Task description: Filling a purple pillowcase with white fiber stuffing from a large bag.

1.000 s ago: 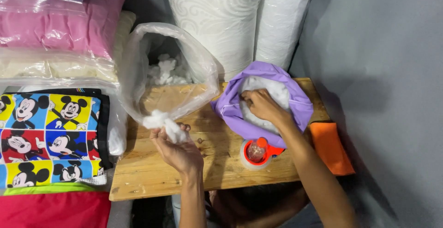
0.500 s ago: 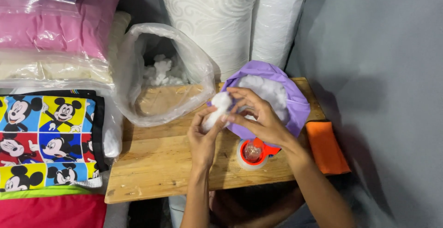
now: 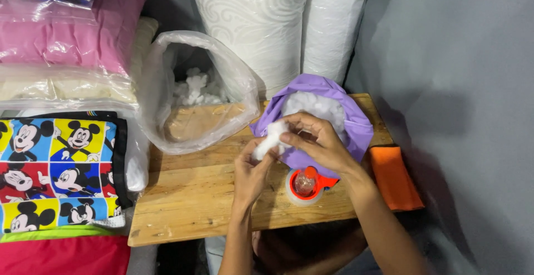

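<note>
Your left hand and right hand both pinch a tuft of white stuffing at the mouth of the purple cover, seemingly already half full, on the wooden table.

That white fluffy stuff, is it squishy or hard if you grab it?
Probably squishy: the white stuffing bunches between both hands. It looks very light, like the loose tufts in the clear plastic bag, and may pull apart easily.
</note>
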